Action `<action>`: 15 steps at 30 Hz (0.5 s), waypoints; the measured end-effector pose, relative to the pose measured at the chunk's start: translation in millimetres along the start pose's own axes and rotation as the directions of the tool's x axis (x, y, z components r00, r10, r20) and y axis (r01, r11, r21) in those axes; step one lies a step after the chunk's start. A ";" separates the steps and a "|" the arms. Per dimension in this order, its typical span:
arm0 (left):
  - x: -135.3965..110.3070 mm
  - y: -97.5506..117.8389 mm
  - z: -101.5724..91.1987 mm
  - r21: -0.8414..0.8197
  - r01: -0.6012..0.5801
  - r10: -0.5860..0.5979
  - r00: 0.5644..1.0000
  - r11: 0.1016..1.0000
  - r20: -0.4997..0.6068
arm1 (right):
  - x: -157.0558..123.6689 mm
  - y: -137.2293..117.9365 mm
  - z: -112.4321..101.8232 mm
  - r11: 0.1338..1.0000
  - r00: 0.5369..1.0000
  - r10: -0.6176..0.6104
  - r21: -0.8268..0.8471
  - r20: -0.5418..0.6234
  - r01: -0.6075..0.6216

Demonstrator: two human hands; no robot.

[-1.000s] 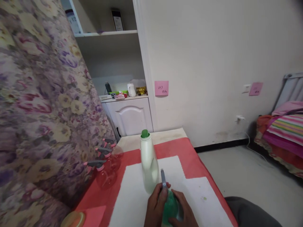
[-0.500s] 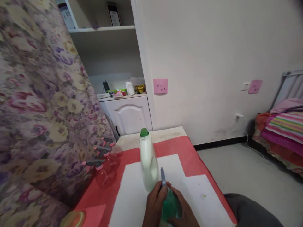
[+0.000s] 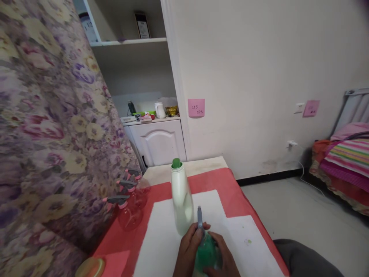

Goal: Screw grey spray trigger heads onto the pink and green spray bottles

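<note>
Both my hands wrap a small green spray bottle (image 3: 206, 254) with a grey trigger head (image 3: 199, 218) at the near edge of the table. My left hand (image 3: 186, 252) grips its left side with the thumb up by the trigger head. My right hand (image 3: 223, 256) cups its right side. Just behind it stands a tall white bottle with a green cap (image 3: 180, 201), upright on white paper (image 3: 161, 238) that covers the red tablecloth (image 3: 213, 179).
Three clear spray bottles with pink collars (image 3: 128, 207) stand at the table's left edge against a flowered curtain (image 3: 49, 127). A pink sheet and a round lid (image 3: 90, 267) lie at the near left corner. A white cabinet (image 3: 157, 140) and a bed (image 3: 343, 161) stand beyond.
My hands stay closed round the green spray bottle with only slight shifts of the fingers. The view wobbles down and back up.
</note>
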State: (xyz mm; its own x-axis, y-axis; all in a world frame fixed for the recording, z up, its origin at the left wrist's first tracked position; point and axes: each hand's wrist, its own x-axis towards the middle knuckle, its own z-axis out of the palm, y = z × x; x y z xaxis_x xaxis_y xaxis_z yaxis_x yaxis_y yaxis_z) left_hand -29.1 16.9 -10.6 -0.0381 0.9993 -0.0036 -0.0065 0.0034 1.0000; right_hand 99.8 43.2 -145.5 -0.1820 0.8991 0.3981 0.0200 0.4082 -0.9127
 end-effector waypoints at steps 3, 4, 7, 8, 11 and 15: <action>-0.7 2.3 2.0 -0.027 0.016 -0.017 0.999 0.999 -0.030 | -1.8 4.7 0.1 1.000 1.000 -0.011 -0.024 -0.009 0.011; -0.7 3.6 2.7 -0.026 0.028 -0.029 0.999 0.999 -0.040 | -2.6 6.7 -0.5 0.999 1.000 -0.019 -0.032 -0.015 0.018; 0.4 7.3 4.4 0.008 0.055 -0.054 0.997 0.998 -0.064 | -1.2 6.4 -4.5 0.998 0.997 -0.065 -0.022 -0.031 0.064; 1.2 8.2 4.9 0.023 0.055 -0.053 0.996 0.998 -0.075 | 1.2 2.4 -6.3 0.996 0.996 -0.084 -0.014 -0.028 0.084; 4.0 10.1 6.3 0.057 0.026 -0.019 0.993 0.998 -0.120 | 14.0 -22.6 -9.2 0.989 0.989 -0.147 0.014 0.007 0.147; 7.8 11.4 7.3 0.112 -0.045 0.066 0.979 0.993 -0.193 | 32.9 -63.4 -1.2 0.987 0.987 -0.154 0.026 -0.053 0.155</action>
State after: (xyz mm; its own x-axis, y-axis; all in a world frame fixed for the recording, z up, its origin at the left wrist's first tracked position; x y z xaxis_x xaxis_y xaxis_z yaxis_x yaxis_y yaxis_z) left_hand -22.2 25.0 0.9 -0.2311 0.9710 0.0609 0.1068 -0.0369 0.9936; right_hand 93.8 47.1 -74.4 -0.1309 0.8326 0.5382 -0.0340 0.5388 -0.8417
